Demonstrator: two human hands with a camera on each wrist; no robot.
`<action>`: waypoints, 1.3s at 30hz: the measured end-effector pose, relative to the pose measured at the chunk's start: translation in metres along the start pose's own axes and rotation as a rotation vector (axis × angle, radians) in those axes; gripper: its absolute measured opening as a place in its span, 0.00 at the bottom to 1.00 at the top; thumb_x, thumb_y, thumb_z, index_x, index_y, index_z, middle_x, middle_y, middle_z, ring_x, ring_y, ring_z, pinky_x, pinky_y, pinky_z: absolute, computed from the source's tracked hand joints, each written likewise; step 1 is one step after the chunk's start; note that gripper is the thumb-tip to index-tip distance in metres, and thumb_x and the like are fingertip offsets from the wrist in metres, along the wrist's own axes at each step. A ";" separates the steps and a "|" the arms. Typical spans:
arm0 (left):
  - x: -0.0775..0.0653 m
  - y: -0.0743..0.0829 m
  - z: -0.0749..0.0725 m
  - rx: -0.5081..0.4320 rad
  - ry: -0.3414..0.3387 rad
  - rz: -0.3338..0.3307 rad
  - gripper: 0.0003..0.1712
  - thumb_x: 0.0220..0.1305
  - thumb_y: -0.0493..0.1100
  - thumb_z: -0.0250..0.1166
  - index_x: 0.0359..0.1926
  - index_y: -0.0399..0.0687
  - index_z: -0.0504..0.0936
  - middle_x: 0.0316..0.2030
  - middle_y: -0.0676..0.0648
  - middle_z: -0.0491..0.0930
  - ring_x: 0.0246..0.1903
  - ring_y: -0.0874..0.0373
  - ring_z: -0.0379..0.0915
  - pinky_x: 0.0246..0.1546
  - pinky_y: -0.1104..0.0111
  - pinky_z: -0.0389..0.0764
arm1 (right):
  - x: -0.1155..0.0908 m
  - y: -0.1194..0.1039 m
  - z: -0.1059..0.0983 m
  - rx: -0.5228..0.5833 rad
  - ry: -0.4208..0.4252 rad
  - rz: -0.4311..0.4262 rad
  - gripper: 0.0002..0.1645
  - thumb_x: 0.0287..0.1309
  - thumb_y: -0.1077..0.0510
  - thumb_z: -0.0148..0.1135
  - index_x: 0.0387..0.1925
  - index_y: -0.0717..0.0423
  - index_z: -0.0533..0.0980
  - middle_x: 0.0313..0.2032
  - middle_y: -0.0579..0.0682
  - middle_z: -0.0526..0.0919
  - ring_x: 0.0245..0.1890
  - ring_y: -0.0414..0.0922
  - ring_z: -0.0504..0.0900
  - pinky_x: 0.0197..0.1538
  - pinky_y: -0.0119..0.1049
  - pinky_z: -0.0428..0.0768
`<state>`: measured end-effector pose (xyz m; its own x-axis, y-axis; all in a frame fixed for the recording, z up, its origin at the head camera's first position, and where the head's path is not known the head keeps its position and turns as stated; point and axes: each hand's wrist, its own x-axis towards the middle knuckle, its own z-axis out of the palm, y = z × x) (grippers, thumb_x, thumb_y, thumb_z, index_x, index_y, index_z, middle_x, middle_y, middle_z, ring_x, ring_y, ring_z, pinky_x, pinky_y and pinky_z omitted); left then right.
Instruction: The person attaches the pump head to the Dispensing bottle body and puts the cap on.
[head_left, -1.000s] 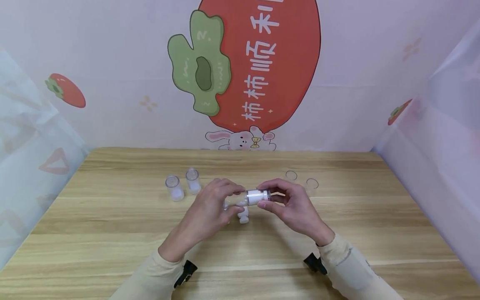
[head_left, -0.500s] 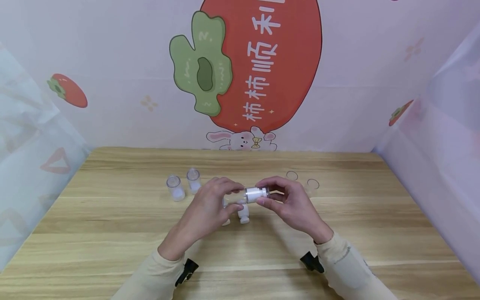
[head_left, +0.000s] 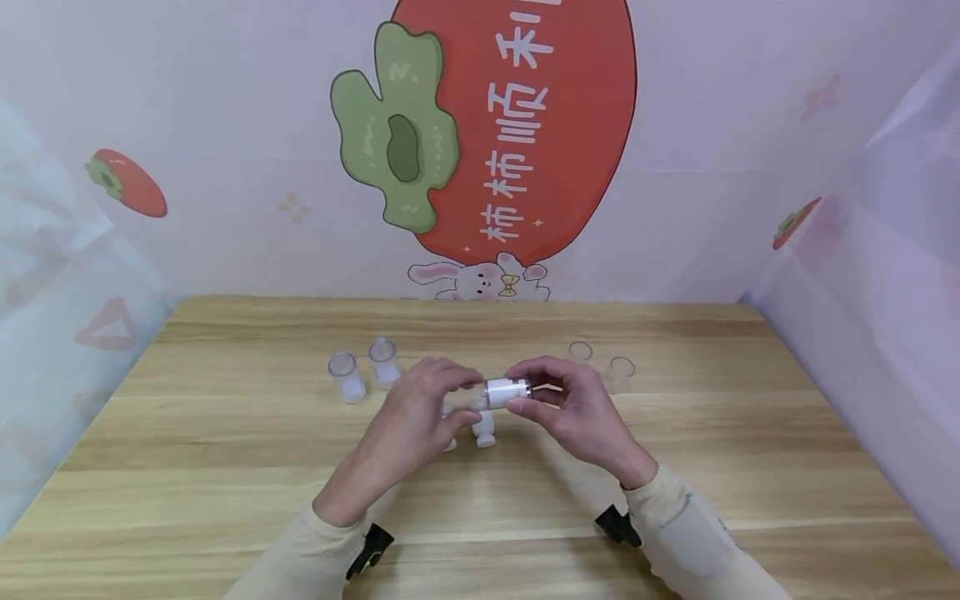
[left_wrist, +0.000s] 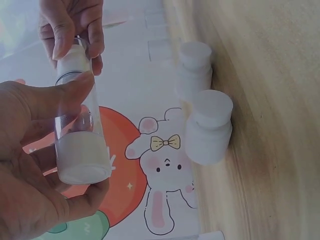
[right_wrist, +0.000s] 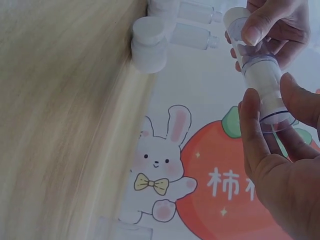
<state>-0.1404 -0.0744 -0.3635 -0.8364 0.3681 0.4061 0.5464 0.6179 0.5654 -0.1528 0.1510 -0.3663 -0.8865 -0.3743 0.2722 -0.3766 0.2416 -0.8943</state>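
My left hand (head_left: pixel 417 408) grips a clear cylindrical bottle with a white base (left_wrist: pixel 84 157), thumb on one side and fingers on the other. Thumb and fingertips of my right hand (head_left: pixel 581 417) pinch a white cylindrical part in a clear sleeve (head_left: pixel 507 392), in line with that bottle and meeting its far end. The joined pieces are held lengthwise between both hands above the table. Beneath them stand two white capped bottles, one nearer (left_wrist: pixel 209 127) and one farther (left_wrist: pixel 194 70) in the left wrist view; the left hand partly hides them in the head view.
Two clear containers with white bottoms, one in front (head_left: pixel 347 379) and one behind (head_left: pixel 384 364), stand left of the hands on the wooden table (head_left: pixel 225 483). Behind the right hand are two clear, dark-rimmed pieces, a left one (head_left: pixel 581 351) and a right one (head_left: pixel 622 367). A printed backdrop (head_left: pixel 247 233) rises at the rear.
My right forearm has drifted slightly left. Both hands keep their grip, and the held pieces stay in line with only a slight shift.
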 end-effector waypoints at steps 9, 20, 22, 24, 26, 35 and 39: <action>-0.005 -0.001 0.000 -0.022 -0.009 -0.012 0.21 0.48 0.32 0.81 0.46 0.43 0.88 0.43 0.48 0.86 0.42 0.53 0.77 0.42 0.59 0.77 | -0.001 0.002 0.003 0.016 -0.008 0.015 0.16 0.56 0.70 0.72 0.48 0.63 0.82 0.46 0.54 0.85 0.42 0.49 0.85 0.49 0.37 0.83; -0.004 0.001 0.002 -0.048 0.010 -0.013 0.21 0.48 0.31 0.81 0.46 0.41 0.88 0.42 0.46 0.87 0.42 0.52 0.78 0.42 0.59 0.77 | 0.000 0.002 0.002 0.009 0.006 0.010 0.16 0.55 0.69 0.73 0.47 0.63 0.83 0.45 0.54 0.85 0.43 0.48 0.85 0.50 0.37 0.83; -0.004 0.001 0.002 -0.054 0.013 -0.012 0.21 0.48 0.31 0.80 0.46 0.41 0.88 0.43 0.46 0.87 0.42 0.52 0.78 0.43 0.59 0.77 | -0.001 0.001 0.003 0.007 0.017 0.008 0.16 0.55 0.69 0.73 0.47 0.62 0.83 0.44 0.54 0.85 0.42 0.48 0.85 0.49 0.37 0.83; -0.004 0.002 0.002 -0.059 0.019 -0.011 0.21 0.48 0.31 0.80 0.46 0.41 0.88 0.43 0.46 0.87 0.42 0.51 0.78 0.43 0.59 0.77 | -0.001 0.001 0.004 0.005 0.026 0.003 0.16 0.54 0.70 0.73 0.46 0.62 0.83 0.43 0.54 0.85 0.41 0.48 0.84 0.49 0.37 0.83; -0.003 0.002 0.003 -0.060 0.023 -0.009 0.21 0.48 0.31 0.80 0.46 0.41 0.88 0.42 0.46 0.87 0.42 0.51 0.78 0.43 0.59 0.77 | -0.001 0.001 0.004 0.008 0.032 -0.003 0.16 0.54 0.70 0.73 0.46 0.63 0.83 0.43 0.54 0.85 0.41 0.49 0.84 0.49 0.37 0.84; -0.003 0.003 0.004 -0.069 0.019 -0.011 0.21 0.48 0.31 0.80 0.46 0.40 0.88 0.43 0.45 0.87 0.43 0.51 0.78 0.43 0.59 0.77 | -0.002 0.001 0.004 0.009 0.028 -0.017 0.16 0.55 0.71 0.73 0.46 0.64 0.83 0.42 0.54 0.85 0.41 0.48 0.85 0.49 0.37 0.84; -0.003 0.003 0.004 -0.064 0.022 -0.001 0.21 0.48 0.32 0.80 0.46 0.40 0.88 0.43 0.44 0.87 0.42 0.51 0.77 0.42 0.59 0.77 | -0.003 0.001 0.003 -0.008 0.027 -0.037 0.16 0.54 0.70 0.73 0.46 0.63 0.83 0.42 0.53 0.85 0.41 0.48 0.84 0.49 0.37 0.84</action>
<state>-0.1366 -0.0709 -0.3659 -0.8359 0.3517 0.4213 0.5482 0.5720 0.6101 -0.1498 0.1492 -0.3686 -0.8786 -0.3592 0.3147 -0.4114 0.2347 -0.8807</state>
